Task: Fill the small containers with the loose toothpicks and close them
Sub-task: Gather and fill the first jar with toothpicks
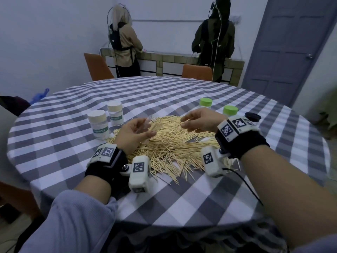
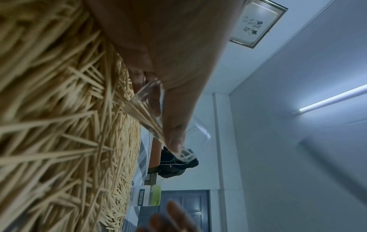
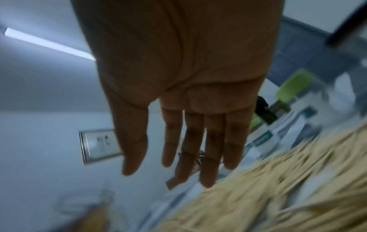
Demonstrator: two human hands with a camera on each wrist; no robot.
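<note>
A big heap of loose toothpicks (image 1: 175, 143) lies on the checked tablecloth (image 1: 182, 198). My left hand (image 1: 140, 133) hovers over the heap's left side and grips a small clear container (image 1: 146, 123), tilted, without a lid. In the left wrist view that container (image 2: 152, 94) holds a thin bundle of toothpicks, with my thumb (image 2: 174, 138) along its side. My right hand (image 1: 186, 122) hangs over the heap's far right; its fingers (image 3: 188, 157) are straight and hold nothing.
Two white-lidded toothpick containers (image 1: 99, 126) (image 1: 114, 113) stand left of the heap. Two green-lidded ones (image 1: 205, 103) (image 1: 230, 110) and a black-lidded one (image 1: 252, 116) stand behind my right wrist. Two people stand at a counter (image 1: 173, 61) beyond two orange chairs.
</note>
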